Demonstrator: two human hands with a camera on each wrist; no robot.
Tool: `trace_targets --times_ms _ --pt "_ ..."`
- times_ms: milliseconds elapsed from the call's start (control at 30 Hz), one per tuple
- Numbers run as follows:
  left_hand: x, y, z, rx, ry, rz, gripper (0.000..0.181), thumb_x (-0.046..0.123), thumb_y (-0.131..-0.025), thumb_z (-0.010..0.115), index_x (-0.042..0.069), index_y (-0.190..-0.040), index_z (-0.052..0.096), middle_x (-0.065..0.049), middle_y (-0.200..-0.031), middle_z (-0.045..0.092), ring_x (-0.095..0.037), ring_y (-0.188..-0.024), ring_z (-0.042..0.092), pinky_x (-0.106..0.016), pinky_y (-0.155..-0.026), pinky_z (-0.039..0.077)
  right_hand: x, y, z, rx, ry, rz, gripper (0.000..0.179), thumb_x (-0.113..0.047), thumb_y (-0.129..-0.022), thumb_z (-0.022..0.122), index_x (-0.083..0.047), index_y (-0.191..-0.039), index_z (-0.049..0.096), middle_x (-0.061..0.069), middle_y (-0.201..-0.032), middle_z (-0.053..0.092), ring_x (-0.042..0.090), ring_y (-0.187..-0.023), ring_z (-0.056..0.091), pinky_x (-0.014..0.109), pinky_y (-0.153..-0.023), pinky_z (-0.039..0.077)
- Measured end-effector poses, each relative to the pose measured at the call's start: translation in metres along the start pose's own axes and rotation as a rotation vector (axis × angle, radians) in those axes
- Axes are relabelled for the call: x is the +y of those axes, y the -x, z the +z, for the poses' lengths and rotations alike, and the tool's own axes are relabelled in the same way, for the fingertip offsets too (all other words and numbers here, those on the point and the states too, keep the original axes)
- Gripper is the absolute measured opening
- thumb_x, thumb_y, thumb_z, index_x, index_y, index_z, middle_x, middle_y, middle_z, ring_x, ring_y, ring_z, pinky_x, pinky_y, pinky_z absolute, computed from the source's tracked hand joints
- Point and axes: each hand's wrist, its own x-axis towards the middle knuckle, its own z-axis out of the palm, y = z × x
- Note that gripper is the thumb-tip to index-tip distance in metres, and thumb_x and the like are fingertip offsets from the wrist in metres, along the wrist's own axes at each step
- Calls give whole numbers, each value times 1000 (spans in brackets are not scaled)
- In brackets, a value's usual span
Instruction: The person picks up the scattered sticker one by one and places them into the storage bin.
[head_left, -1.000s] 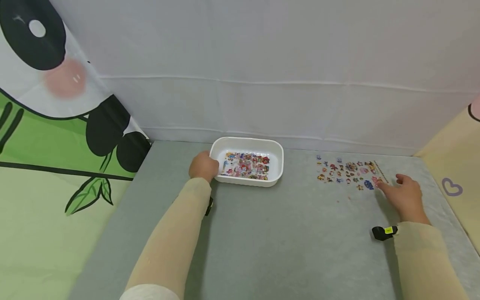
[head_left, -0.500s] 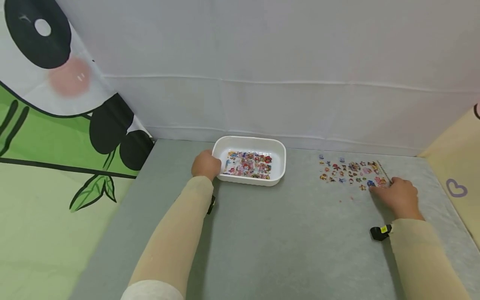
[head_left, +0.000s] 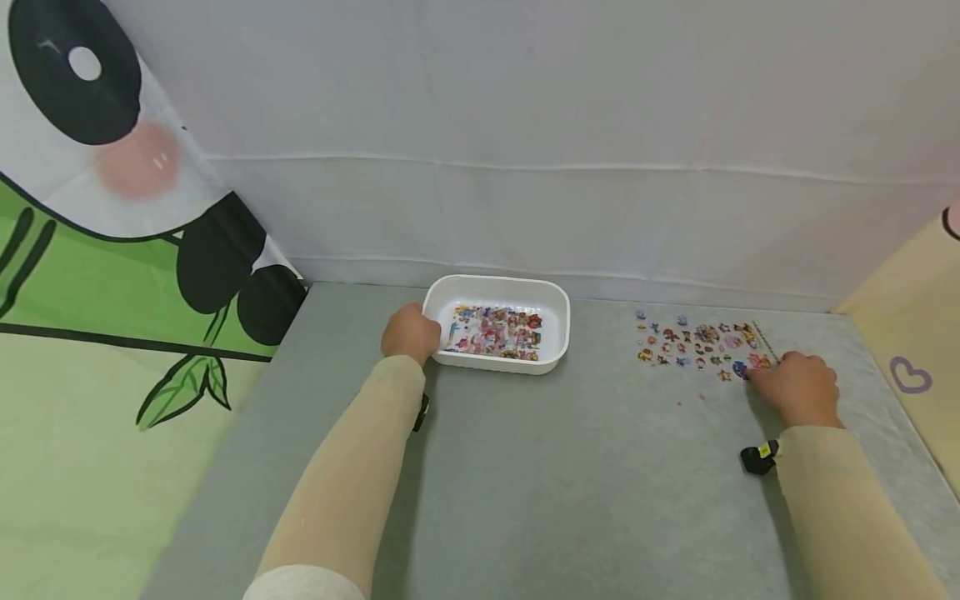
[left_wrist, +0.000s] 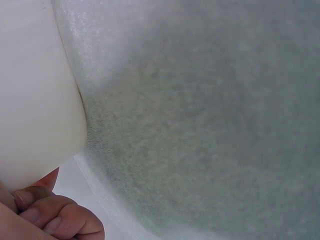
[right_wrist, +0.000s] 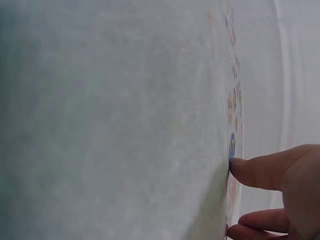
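My left hand [head_left: 410, 333] grips the left end of a white plastic tray [head_left: 557, 350]. Inside that tray lie colourful cartoon stickers [head_left: 491, 332]. In the left wrist view, curled fingers [left_wrist: 60, 216] show below the tray's pale outer wall [left_wrist: 37, 100]. To the right, a clear sheet of small cartoon stickers [head_left: 697, 343] lies flat on the table. My right hand [head_left: 802, 392] is at its near right corner. Seen from the right wrist, the thumb [right_wrist: 260, 170] touches the sheet beside a blue sticker, and the other fingers [right_wrist: 262, 224] sit apart from it, low along the sheet.
A grey cloth covers the table [head_left: 570, 475]. White fabric [head_left: 525, 150] hangs along its back edge, and a printed cartoon cloth [head_left: 90, 275] stands on the left. Cream fabric [head_left: 911, 333] borders the right side. Black wrist cameras [head_left: 759, 458] are strapped to both wrists.
My right hand has come down and slightly left, its raised fingers lowering to the sticker sheet's corner and its thumb shifting to the near edge. The left hand and tray stay put.
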Motion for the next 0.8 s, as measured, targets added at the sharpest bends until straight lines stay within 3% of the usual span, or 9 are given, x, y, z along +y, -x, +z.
trace_targets --times_ms 300,533,800 --pt "0 0 1 9 -7 4 41 15 -97 58 3 -135 63 -14 -116 70 -30 -99 62 -48 -90 52 8 -5 -1 -36 -29 -12 68 -36 -98 56 25 -127 45 52 -122 33 69 -113 33 72 -85 37" --pt "-2 -1 1 9 -17 15 40 15 -97 57 3 -135 63 -14 -115 70 -30 -99 62 -48 -89 52 14 -9 -2 -20 -17 -37 65 -37 -96 60 23 -121 51 52 -119 44 67 -105 42 68 -80 40" --pt "-1 -2 2 7 2 7 42 15 -97 57 3 -136 62 -14 -116 69 -30 -99 61 -48 -91 52 14 -11 -8 -83 -51 26 68 -38 -96 60 20 -129 48 48 -129 44 66 -110 45 67 -85 42"
